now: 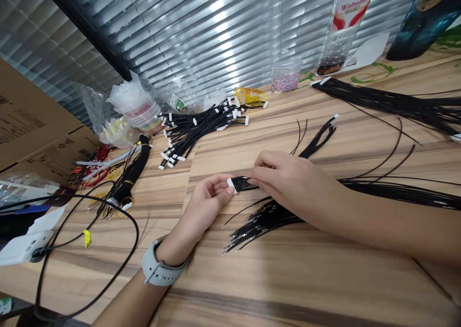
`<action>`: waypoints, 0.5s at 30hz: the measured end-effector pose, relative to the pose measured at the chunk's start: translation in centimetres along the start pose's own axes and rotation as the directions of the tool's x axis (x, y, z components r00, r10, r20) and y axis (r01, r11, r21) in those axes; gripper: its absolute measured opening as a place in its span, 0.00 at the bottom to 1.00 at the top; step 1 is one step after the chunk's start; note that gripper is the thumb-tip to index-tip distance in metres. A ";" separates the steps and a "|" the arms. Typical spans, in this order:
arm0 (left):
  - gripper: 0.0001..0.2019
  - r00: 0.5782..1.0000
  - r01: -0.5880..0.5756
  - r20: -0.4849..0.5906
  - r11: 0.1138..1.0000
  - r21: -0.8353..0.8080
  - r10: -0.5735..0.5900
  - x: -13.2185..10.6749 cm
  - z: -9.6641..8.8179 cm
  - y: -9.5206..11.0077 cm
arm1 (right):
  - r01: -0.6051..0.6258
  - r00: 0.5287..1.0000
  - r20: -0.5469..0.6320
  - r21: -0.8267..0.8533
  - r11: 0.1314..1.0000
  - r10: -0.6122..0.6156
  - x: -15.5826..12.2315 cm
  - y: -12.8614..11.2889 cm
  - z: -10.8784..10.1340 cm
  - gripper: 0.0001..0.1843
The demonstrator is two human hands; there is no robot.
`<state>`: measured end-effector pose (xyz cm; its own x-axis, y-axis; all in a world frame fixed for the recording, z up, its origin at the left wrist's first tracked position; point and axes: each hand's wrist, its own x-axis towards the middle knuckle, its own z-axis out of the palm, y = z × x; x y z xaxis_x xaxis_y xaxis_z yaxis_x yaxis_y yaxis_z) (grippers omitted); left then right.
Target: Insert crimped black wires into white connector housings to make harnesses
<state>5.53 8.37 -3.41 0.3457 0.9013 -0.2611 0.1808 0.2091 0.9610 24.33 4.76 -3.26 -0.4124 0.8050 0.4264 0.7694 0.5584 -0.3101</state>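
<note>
My left hand, with a grey watch on its wrist, pinches a small white connector at the middle of the wooden table. My right hand is closed on the thin black wires that run into that connector. Just below my hands lies a loose bunch of black wires with bare ends. Another short black wire bundle lies just beyond my right hand.
A heap of finished black harnesses with white connectors lies at the back. Long black wire bundles cross the right side. Plastic bags, a small jar, a bottle, cardboard boxes and a black cable loop surround them.
</note>
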 end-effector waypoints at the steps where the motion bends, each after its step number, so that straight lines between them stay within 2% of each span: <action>1: 0.11 1.000 -0.001 0.002 1.000 -0.014 0.001 -0.1 0.0 0.1 | 0.023 0.998 -0.056 -0.065 0.998 -0.027 -0.2 -0.3 0.0 0.11; 3: 0.11 1.000 -0.003 0.016 1.000 -0.029 0.004 -0.2 0.1 0.1 | 0.074 0.993 -0.083 -0.160 0.984 -0.089 -0.6 -0.9 0.5 0.11; 6: 0.11 0.999 0.011 0.038 0.999 -0.034 -0.010 -0.3 0.2 0.1 | 0.169 0.983 -0.039 -0.205 0.964 -0.180 -1.1 -1.1 1.5 0.13; 9: 0.11 0.998 0.008 0.066 0.999 -0.043 -0.005 -0.3 0.0 -0.2 | 0.210 0.974 -0.057 -0.147 0.967 -0.220 -1.2 -0.4 2.3 0.15; 15: 0.11 0.994 0.009 0.105 1.000 -0.014 -0.007 -0.4 -0.2 -0.6 | 0.293 0.950 -0.115 0.004 0.956 -0.290 -1.3 1.2 2.7 0.12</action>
<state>5.12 7.96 -3.86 0.4387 0.8551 -0.2762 0.1711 0.2222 0.9599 24.46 4.91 -6.53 -0.5590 0.5796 0.5930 0.6132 0.7703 -0.1748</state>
